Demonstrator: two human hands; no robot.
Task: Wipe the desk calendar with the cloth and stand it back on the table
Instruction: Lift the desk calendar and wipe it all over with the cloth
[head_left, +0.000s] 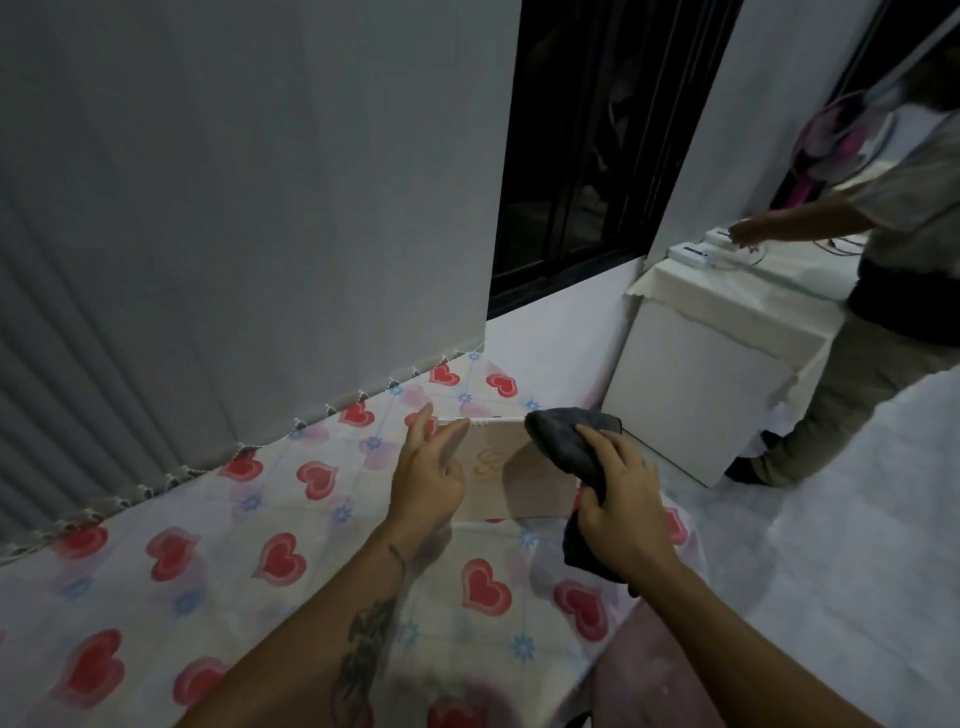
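A pale beige desk calendar (514, 473) with a white spiral top stands on the table (208, 571), which wears a cloth printed with red hearts. My left hand (428, 470) steadies the calendar's left end, fingers spread along its top corner and side. My right hand (621, 499) is shut on a dark grey cloth (566, 441) and presses it against the calendar's upper right corner. Part of the cloth hangs below my right palm.
A grey curtain (234, 234) hangs along the table's far edge. A dark window (587, 156) is behind. A white cabinet (691, 395) stands on the right, where another person (883, 291) reaches over its top. Pale floor (857, 545) lies on the right.
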